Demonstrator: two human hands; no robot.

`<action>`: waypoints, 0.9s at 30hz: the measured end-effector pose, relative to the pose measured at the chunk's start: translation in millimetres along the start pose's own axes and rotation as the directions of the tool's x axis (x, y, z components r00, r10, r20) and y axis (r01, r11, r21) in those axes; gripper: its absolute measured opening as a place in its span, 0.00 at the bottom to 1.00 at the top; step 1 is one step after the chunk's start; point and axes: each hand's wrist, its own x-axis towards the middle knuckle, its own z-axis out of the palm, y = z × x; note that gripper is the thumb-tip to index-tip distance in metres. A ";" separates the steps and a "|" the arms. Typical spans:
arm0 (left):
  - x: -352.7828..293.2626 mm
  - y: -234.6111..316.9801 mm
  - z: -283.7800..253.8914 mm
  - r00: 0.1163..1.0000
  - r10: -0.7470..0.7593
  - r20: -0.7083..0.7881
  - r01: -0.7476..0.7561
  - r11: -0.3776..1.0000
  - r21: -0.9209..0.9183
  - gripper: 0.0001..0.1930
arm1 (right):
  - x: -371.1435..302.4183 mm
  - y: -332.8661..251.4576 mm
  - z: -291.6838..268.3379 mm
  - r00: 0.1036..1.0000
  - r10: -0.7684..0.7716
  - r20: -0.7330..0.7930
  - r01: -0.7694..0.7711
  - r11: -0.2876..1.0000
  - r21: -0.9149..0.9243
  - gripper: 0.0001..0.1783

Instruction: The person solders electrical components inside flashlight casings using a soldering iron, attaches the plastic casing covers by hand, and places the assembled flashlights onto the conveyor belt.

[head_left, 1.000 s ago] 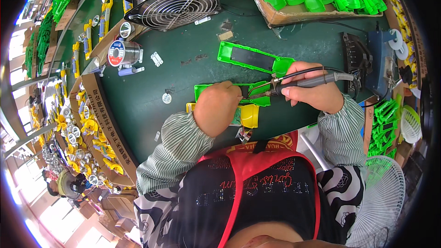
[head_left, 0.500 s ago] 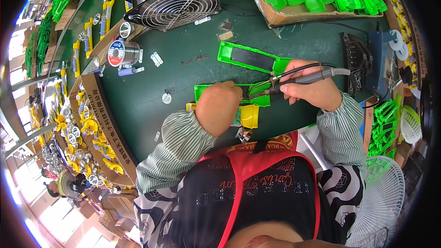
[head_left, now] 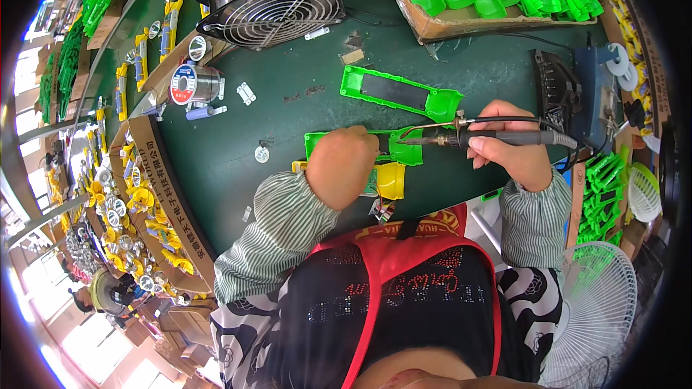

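Note:
My right hand point(head_left: 517, 145) is closed round a soldering iron point(head_left: 497, 138) with a thin bent metal tube along it. The iron's tip lies over the right end of a green plastic casing point(head_left: 411, 145); I cannot tell whether it touches. My left hand point(head_left: 344, 166) is curled shut on that casing, covering its middle, with its fingertips mostly hidden. Below the casing is a yellow plastic part point(head_left: 390, 181) with a small green board and loose wires point(head_left: 383, 209). A second green casing point(head_left: 393, 94) with a dark panel lies just beyond.
A solder spool point(head_left: 194, 84) stands at the left, near a black metal fan point(head_left: 274, 3). At the far right a carton point(head_left: 432, 29) holds green plastic parts. A blue device point(head_left: 597, 94) and black stand point(head_left: 556, 90) are at the right. Another carton point(head_left: 173, 202) with yellow parts borders the left.
My right hand has moved right and slightly down with the soldering iron, drawing its tip away from my left fingers. The second green casing shows more fully. My left hand has stayed put.

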 end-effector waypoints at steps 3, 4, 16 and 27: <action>0.5 0.1 0.0 1.000 0.001 -0.002 -0.001 1.000 0.000 0.05 | -7.4 4.0 3.8 0.999 0.001 -0.048 0.000 1.000 0.017 0.08; 0.2 0.5 -0.6 1.000 0.001 -0.003 -0.001 1.000 -0.001 0.05 | -10.1 4.2 5.1 0.998 0.006 -0.062 -0.005 1.000 0.013 0.07; -5.0 0.8 0.0 1.000 -0.015 -0.013 0.015 1.000 0.019 0.05 | -31.5 12.4 17.1 0.991 -0.020 -0.134 0.027 0.999 0.046 0.07; -79.2 -6.8 -74.1 0.981 0.171 0.093 -0.160 0.980 -0.121 0.14 | -43.5 18.2 23.1 0.990 -0.064 -0.122 0.068 0.997 0.034 0.08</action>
